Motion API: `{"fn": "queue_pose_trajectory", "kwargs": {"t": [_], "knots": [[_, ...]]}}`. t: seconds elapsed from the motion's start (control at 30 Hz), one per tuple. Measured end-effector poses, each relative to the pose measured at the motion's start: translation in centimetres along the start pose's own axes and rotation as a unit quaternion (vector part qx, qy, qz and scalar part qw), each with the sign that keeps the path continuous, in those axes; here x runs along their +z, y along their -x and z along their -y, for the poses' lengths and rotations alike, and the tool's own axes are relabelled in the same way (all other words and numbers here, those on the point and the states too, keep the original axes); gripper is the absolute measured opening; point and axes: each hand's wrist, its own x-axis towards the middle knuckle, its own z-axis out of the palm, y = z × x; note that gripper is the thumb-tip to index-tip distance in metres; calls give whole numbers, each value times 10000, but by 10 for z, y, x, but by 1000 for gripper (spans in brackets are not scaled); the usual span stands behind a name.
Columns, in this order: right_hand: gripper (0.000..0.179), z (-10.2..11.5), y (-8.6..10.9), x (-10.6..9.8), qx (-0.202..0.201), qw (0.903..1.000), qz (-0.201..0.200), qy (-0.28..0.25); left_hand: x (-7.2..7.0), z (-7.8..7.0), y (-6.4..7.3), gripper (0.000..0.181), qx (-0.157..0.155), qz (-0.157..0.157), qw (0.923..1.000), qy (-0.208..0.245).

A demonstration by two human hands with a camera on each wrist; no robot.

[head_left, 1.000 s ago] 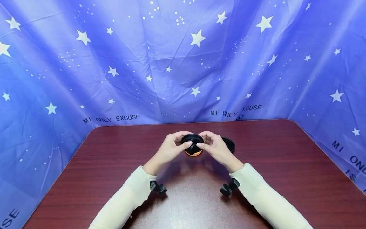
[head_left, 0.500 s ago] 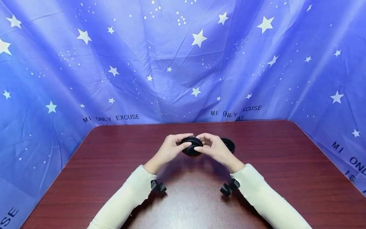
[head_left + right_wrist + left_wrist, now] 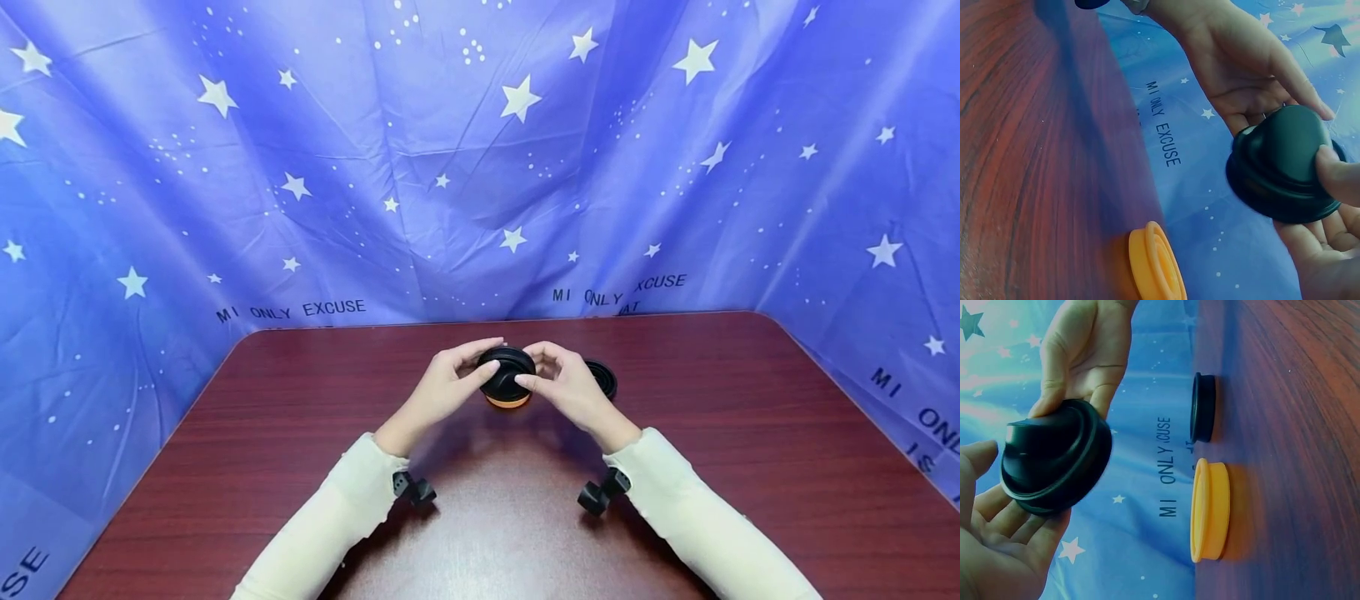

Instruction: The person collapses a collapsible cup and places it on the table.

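A round black cup-like piece (image 3: pixel 1054 456) with a stepped rim and a bulging, folded middle is held above the table between both hands. My left hand (image 3: pixel 444 385) holds its left side, fingers curled behind and below. In the left wrist view the left thumb (image 3: pixel 984 456) stands slightly apart from it. On the other side my right hand (image 3: pixel 564 387) grips it, the right thumb (image 3: pixel 1340 175) pressing on the bulge. Below and behind it an orange ring-shaped piece (image 3: pixel 1211 509) sits on the table, mostly hidden in the head view.
A second black round piece (image 3: pixel 604 380) with concentric ridges lies on the dark red wooden table (image 3: pixel 315 392), behind the right hand. Black wrist cameras (image 3: pixel 414 490) hang under both sleeves. A blue starry cloth (image 3: pixel 450 167) rises at the table's back edge.
The black piece dipped toward me, covering the orange piece in the head view, then rose and tilted back, so the orange shows again. Its folded middle has changed shape; the left thumb has shifted up.
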Motion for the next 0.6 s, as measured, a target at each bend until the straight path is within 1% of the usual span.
{"fn": "queue_pose_trajectory", "kwargs": {"t": [0.07,0.13,0.27,0.3,0.4,0.5,0.6], "knots": [[26,1,-1,1,-24,9999,-70,-117,0,-1,0,37,71,-33,9999,-92],[26,2,-1,2,-38,9997,-87,-218,1,7,-1,37,190,-98,9996,-179],[25,1,-1,3,-42,9994,-93,-333,4,24,-5,34,417,-383,9981,-241],[26,1,-1,3,-22,9993,-71,-368,4,30,-5,33,438,-447,9978,-232],[27,0,-1,2,82,9992,47,-395,5,35,-5,31,459,-577,9969,-286],[27,-1,0,1,175,9993,184,-265,6,38,-4,31,451,-556,9964,-465],[27,-2,1,0,144,9993,343,22,7,38,-3,33,480,-429,9943,-848]]}}
